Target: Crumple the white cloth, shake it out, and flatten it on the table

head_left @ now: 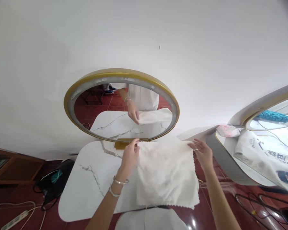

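Note:
A white cloth (166, 174) with scalloped edges is spread between my two hands over the right part of the marble-patterned table (86, 185). My left hand (131, 156) pinches its upper left corner, and a silver bangle and a pale bracelet circle that wrist. At the upper right corner, my right hand (203, 153) has its fingers closed on the cloth; a ring shows on one finger. The cloth's right and lower edges reach past the table's edge. One hand and part of the cloth are reflected in the oval gold-framed mirror (124, 108).
Behind the table the mirror's gold foot (120, 146) meets the white wall. A second table (220, 137) at right bears a printed white bag (264, 153) and a tissue pack (228, 131). A black bag (55, 179) and a power strip (15, 220) lie left on the red floor.

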A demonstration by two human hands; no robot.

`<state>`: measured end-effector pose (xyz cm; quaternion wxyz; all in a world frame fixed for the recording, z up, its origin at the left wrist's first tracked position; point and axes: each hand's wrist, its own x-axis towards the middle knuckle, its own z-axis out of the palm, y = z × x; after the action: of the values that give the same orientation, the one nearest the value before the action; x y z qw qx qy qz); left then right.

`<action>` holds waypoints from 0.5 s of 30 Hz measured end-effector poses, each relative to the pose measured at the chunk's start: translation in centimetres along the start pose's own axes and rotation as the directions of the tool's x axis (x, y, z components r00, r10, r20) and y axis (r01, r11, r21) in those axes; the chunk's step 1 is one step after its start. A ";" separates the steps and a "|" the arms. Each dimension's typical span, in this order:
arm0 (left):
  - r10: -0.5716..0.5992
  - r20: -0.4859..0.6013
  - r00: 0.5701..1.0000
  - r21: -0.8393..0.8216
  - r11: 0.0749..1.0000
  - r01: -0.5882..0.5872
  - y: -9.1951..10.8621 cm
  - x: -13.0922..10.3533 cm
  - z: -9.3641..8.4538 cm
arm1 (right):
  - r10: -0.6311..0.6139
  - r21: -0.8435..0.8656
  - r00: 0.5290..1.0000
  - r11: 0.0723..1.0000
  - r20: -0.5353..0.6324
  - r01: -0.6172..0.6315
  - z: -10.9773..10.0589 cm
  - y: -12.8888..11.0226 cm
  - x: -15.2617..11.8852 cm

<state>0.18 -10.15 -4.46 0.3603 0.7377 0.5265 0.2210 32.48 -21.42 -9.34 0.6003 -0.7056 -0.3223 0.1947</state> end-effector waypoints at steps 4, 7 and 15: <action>0.000 0.126 0.992 0.240 0.970 -0.030 -4.3 -1.4 5.7 | -0.072 -0.188 0.995 0.979 0.063 0.082 3.1 7.1 -2.7; 0.028 0.268 0.963 0.317 0.941 -0.116 -5.9 -2.1 9.4 | -0.115 -0.356 0.975 0.917 0.191 0.177 5.2 10.7 -6.0; 0.258 0.151 0.954 0.504 0.811 -0.299 -7.8 4.3 17.0 | -0.158 -0.667 0.892 0.612 0.424 0.426 9.4 13.6 -6.2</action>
<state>8.86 -9.71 -21.52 0.1304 0.8843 0.4388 0.0922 24.88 -19.87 -25.16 0.2212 -0.7827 -0.5790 0.0564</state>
